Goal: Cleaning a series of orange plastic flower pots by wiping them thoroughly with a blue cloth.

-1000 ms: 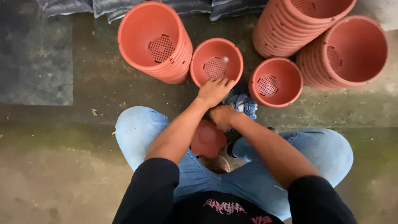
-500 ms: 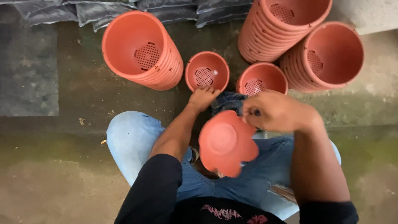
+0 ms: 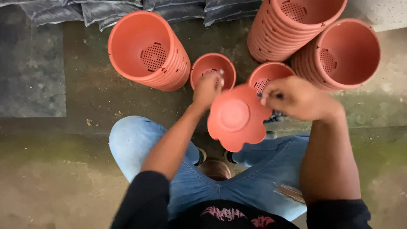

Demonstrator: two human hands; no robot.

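We are holding scalloped terracotta saucer [image 3: 235, 118] at frame centre, right hand [image 3: 296, 98] fingers clamped on its right edge. Left hand [image 3: 207, 87] is resting on rim of small pot [image 3: 212, 68] just above, fingers curled on it. Second small pot [image 3: 266, 74] is sitting beside, right of centre. Pot stacks are lying upper left [image 3: 146, 48] and upper right [image 3: 339, 53]. Dark plastic bags [image 3: 127, 8] are lining top edge; no labels legible.
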